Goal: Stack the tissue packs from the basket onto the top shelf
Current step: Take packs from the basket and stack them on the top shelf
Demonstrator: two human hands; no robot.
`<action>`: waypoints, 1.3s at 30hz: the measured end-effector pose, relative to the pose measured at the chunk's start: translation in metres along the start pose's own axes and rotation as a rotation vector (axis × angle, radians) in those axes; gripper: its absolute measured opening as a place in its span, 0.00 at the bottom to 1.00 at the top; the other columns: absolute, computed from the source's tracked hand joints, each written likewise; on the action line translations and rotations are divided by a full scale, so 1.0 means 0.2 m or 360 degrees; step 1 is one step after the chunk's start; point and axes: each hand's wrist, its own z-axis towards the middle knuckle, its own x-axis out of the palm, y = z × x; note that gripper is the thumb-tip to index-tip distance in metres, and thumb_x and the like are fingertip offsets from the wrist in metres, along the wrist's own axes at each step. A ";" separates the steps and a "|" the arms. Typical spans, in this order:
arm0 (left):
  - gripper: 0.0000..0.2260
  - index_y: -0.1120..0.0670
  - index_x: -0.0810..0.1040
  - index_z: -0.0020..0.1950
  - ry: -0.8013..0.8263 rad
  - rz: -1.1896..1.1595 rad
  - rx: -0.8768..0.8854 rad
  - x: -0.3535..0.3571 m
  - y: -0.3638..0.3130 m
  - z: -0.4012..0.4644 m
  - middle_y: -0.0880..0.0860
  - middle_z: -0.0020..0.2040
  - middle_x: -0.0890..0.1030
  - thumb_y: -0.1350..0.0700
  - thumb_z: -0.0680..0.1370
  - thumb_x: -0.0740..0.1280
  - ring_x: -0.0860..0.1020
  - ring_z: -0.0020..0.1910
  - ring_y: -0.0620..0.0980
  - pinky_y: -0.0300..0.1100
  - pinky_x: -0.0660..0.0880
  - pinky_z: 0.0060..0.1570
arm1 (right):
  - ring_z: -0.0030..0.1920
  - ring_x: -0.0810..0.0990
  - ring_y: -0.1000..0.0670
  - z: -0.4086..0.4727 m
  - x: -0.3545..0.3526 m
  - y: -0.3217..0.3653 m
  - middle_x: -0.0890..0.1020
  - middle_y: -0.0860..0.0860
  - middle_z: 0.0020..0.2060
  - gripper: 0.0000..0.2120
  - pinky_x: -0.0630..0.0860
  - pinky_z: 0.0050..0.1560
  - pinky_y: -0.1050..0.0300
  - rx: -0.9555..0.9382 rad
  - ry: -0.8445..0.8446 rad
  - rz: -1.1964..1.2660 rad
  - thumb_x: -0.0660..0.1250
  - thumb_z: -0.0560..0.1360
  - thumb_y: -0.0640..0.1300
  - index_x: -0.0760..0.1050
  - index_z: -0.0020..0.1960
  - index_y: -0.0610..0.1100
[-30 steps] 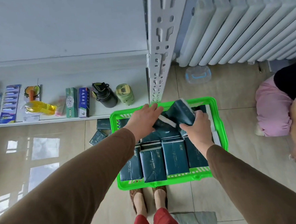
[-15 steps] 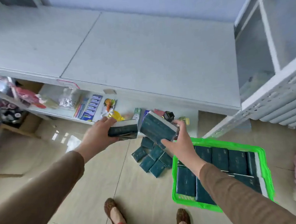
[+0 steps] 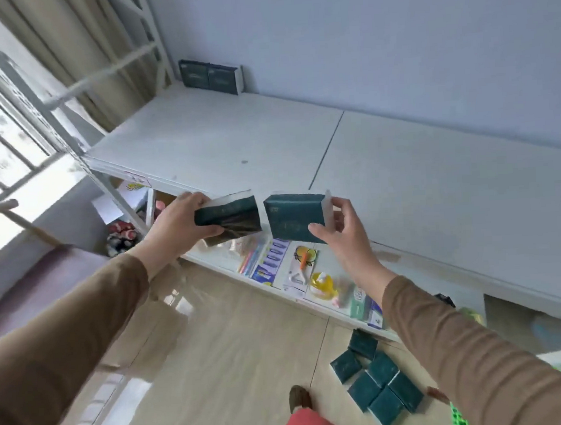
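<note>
White top shelf (image 3: 234,139) runs along a pale blue wall (image 3: 393,38); two dark teal tissue packs (image 3: 209,77) stand upright at its far left corner against the wall; rest of the board bare. Left hand (image 3: 180,222) grips one teal tissue pack (image 3: 228,216), thumb under, fingers over the top, held at the shelf's front edge. Right hand (image 3: 340,231) pinches a second pack (image 3: 294,218) by its right end, thumb on the face, fingers behind; the two packs sit side by side, small gap between. Lower shelf (image 3: 276,272) holds toothbrush cards (image 3: 269,259), a yellow item (image 3: 322,284), small boxes. Cluster of loose teal packs (image 3: 377,381) on the tiled floor (image 3: 215,349); green basket (image 3: 459,419) only a corner visible bottom right, contents out of view.
</note>
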 end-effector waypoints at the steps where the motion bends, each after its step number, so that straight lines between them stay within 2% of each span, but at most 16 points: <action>1: 0.21 0.49 0.75 0.58 -0.0014 0.0001 0.0000 -0.04 0.07 0.08 0.48 0.52 0.74 0.49 0.69 0.77 0.75 0.46 0.49 0.42 0.73 0.39 | 0.52 0.81 0.57 0.08 0.07 0.02 0.82 0.56 0.53 0.21 0.79 0.52 0.58 -0.0005 0.0012 0.0001 0.75 0.72 0.49 0.71 0.61 0.58; 2: 0.22 0.50 0.75 0.60 -0.0020 0.0000 -0.0004 -0.08 0.14 0.16 0.49 0.53 0.73 0.50 0.69 0.77 0.75 0.46 0.49 0.41 0.74 0.38 | 0.54 0.81 0.57 0.16 0.14 0.03 0.81 0.57 0.54 0.22 0.79 0.52 0.60 -0.0006 0.0024 0.0000 0.75 0.72 0.48 0.71 0.62 0.56; 4: 0.23 0.51 0.75 0.63 -0.0031 0.0015 -0.0001 -0.14 0.27 0.36 0.49 0.54 0.73 0.52 0.70 0.77 0.75 0.48 0.49 0.43 0.76 0.45 | 0.55 0.80 0.59 0.34 0.26 0.05 0.81 0.57 0.55 0.21 0.77 0.49 0.68 0.0011 0.0039 0.0019 0.75 0.73 0.46 0.72 0.63 0.53; 7: 0.23 0.52 0.74 0.63 -0.0080 0.0062 0.0007 -0.22 0.46 0.67 0.47 0.53 0.73 0.52 0.70 0.76 0.73 0.49 0.48 0.43 0.70 0.48 | 0.52 0.79 0.61 0.66 0.43 0.08 0.81 0.56 0.54 0.20 0.74 0.43 0.74 0.0034 -0.0017 0.0025 0.75 0.73 0.42 0.72 0.62 0.49; 12: 0.21 0.53 0.72 0.57 -0.0114 0.0047 -0.0011 -0.36 0.69 1.17 0.50 0.54 0.73 0.54 0.69 0.77 0.72 0.48 0.51 0.45 0.68 0.45 | 0.47 0.78 0.54 1.18 0.68 0.16 0.81 0.50 0.52 0.18 0.74 0.47 0.64 0.0032 -0.0133 -0.0036 0.75 0.71 0.38 0.75 0.59 0.43; 14: 0.19 0.51 0.72 0.55 -0.0124 0.0032 -0.0012 -0.42 0.77 1.35 0.50 0.53 0.74 0.55 0.70 0.77 0.73 0.45 0.51 0.44 0.70 0.41 | 0.47 0.78 0.54 1.36 0.78 0.19 0.82 0.51 0.51 0.17 0.74 0.48 0.60 0.0033 -0.0167 -0.0060 0.75 0.71 0.39 0.75 0.58 0.44; 16: 0.18 0.50 0.73 0.54 -0.0132 0.0082 0.0002 -0.46 0.86 1.52 0.49 0.51 0.74 0.54 0.70 0.76 0.73 0.42 0.49 0.41 0.68 0.35 | 0.45 0.78 0.57 1.53 0.87 0.21 0.81 0.54 0.48 0.16 0.74 0.47 0.62 0.0038 -0.0198 -0.0066 0.75 0.71 0.40 0.75 0.56 0.45; 18: 0.17 0.51 0.73 0.54 -0.0126 0.0095 0.0039 -0.48 0.95 1.71 0.49 0.51 0.75 0.54 0.70 0.76 0.73 0.43 0.50 0.42 0.67 0.38 | 0.44 0.77 0.61 1.69 0.96 0.23 0.81 0.56 0.47 0.16 0.73 0.44 0.65 0.0047 -0.0240 -0.0071 0.76 0.71 0.41 0.74 0.55 0.47; 21: 0.18 0.51 0.73 0.55 -0.0113 0.0094 0.0105 -0.49 1.10 2.00 0.50 0.52 0.74 0.54 0.70 0.77 0.72 0.46 0.50 0.43 0.67 0.44 | 0.45 0.78 0.59 1.92 1.11 0.23 0.81 0.55 0.47 0.16 0.73 0.42 0.69 0.0050 -0.0323 -0.0091 0.77 0.70 0.41 0.74 0.54 0.47; 22: 0.18 0.51 0.73 0.55 -0.0097 0.0098 0.0129 -0.49 1.15 2.09 0.49 0.52 0.73 0.53 0.70 0.76 0.73 0.46 0.50 0.44 0.68 0.45 | 0.45 0.79 0.57 1.99 1.15 0.23 0.82 0.53 0.48 0.17 0.74 0.43 0.68 0.0059 -0.0353 -0.0104 0.77 0.70 0.41 0.74 0.54 0.47; 25: 0.19 0.51 0.74 0.57 -0.0049 0.0122 0.0210 -0.50 1.27 2.38 0.48 0.51 0.71 0.52 0.70 0.76 0.74 0.46 0.51 0.46 0.72 0.46 | 0.48 0.80 0.47 2.21 1.29 0.23 0.82 0.46 0.50 0.17 0.77 0.50 0.52 0.0095 -0.0455 -0.0180 0.76 0.70 0.43 0.73 0.54 0.46; 27: 0.20 0.51 0.74 0.59 -0.0020 0.0128 0.0249 -0.52 1.35 2.56 0.47 0.51 0.71 0.52 0.71 0.77 0.74 0.46 0.51 0.45 0.73 0.48 | 0.50 0.80 0.43 2.35 1.38 0.23 0.81 0.44 0.51 0.16 0.77 0.52 0.48 0.0123 -0.0498 -0.0217 0.76 0.71 0.43 0.72 0.53 0.45; 29: 0.20 0.51 0.74 0.60 0.0016 0.0109 0.0278 -0.53 1.40 2.73 0.47 0.51 0.70 0.52 0.71 0.76 0.74 0.46 0.50 0.43 0.71 0.48 | 0.49 0.80 0.44 2.48 1.46 0.23 0.81 0.43 0.50 0.14 0.77 0.51 0.49 0.0147 -0.0523 -0.0245 0.75 0.72 0.43 0.69 0.49 0.48; 32: 0.19 0.51 0.74 0.60 0.0068 0.0072 0.0336 -0.52 1.44 2.94 0.47 0.51 0.70 0.53 0.72 0.76 0.73 0.47 0.49 0.41 0.69 0.47 | 0.44 0.77 0.49 2.64 1.54 0.21 0.78 0.47 0.45 0.17 0.74 0.43 0.55 0.0185 -0.0556 -0.0297 0.74 0.73 0.42 0.64 0.42 0.53; 37: 0.18 0.53 0.74 0.59 0.0146 0.0140 0.0481 -0.50 1.45 3.20 0.49 0.53 0.70 0.54 0.72 0.76 0.73 0.49 0.51 0.42 0.70 0.49 | 0.38 0.70 0.50 2.82 1.60 0.17 0.69 0.48 0.38 0.17 0.69 0.40 0.57 0.0276 -0.0531 -0.0382 0.72 0.74 0.40 0.63 0.40 0.48; 39: 0.20 0.54 0.74 0.61 0.0143 0.0149 0.0515 -0.49 1.46 3.27 0.50 0.55 0.70 0.54 0.72 0.76 0.74 0.50 0.51 0.42 0.71 0.51 | 0.39 0.73 0.47 2.88 1.62 0.16 0.72 0.44 0.39 0.14 0.74 0.42 0.51 0.0307 -0.0540 -0.0405 0.71 0.75 0.39 0.65 0.42 0.44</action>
